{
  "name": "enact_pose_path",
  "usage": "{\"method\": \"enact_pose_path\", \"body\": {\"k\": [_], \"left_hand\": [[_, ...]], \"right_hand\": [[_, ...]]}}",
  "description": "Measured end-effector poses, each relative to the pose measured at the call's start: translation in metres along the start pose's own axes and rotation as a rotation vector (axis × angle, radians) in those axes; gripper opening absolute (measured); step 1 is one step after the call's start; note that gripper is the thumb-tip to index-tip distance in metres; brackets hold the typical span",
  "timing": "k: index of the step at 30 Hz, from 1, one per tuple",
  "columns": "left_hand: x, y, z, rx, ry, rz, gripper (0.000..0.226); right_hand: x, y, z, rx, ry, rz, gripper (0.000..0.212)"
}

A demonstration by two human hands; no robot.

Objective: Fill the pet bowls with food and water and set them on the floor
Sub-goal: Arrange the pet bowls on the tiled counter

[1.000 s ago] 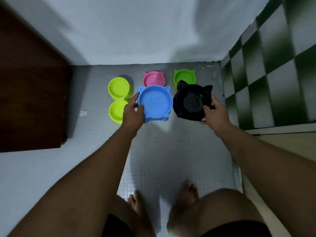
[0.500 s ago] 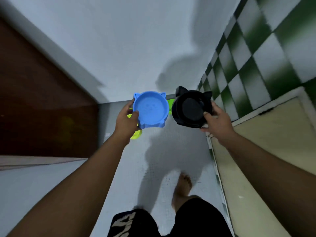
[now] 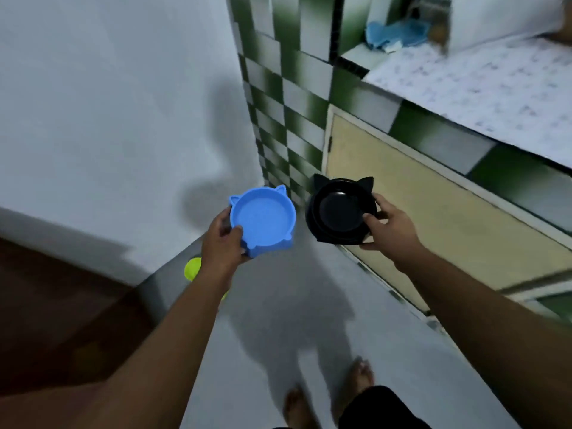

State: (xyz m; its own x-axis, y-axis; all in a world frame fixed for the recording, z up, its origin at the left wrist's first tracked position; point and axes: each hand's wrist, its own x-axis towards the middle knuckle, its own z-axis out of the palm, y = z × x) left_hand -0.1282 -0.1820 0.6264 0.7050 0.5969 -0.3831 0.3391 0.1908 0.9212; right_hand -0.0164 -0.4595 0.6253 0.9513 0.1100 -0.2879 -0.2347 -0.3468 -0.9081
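My left hand grips the near left rim of a blue cat-eared pet bowl, thumb over the edge. A black cat-eared pet bowl is held by my right hand, thumb on its inner rim. Both bowls are held level in the air above the floor and look empty. A lime-green bowl shows on the floor behind my left wrist, mostly hidden.
A white wall fills the left. A green-and-white checkered tile wall meets a beige cabinet door under a counter at the right. A blue cloth lies beyond the counter. Brown wood lies at the left. My bare feet stand on the grey floor.
Both bowls have been lifted from the floor and carried up and to the right. The view has swung toward the counter, and the pink and green bowls have dropped out of sight.
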Motion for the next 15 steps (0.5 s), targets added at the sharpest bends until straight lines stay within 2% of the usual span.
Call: {"method": "enact_pose_path", "body": {"k": [8, 15], "left_hand": [[-0.096, -0.028, 0.092, 0.103, -0.37, 0.041, 0.044], [-0.226, -0.07, 0.195, 0.153, -0.529, 0.044, 0.042]], "right_hand": [[-0.123, 0.067, -0.142, 0.104, 0.274, 0.065, 0.052], [-0.244, 0.15, -0.274, 0.173, 0.449, 0.103, 0.049]]}}
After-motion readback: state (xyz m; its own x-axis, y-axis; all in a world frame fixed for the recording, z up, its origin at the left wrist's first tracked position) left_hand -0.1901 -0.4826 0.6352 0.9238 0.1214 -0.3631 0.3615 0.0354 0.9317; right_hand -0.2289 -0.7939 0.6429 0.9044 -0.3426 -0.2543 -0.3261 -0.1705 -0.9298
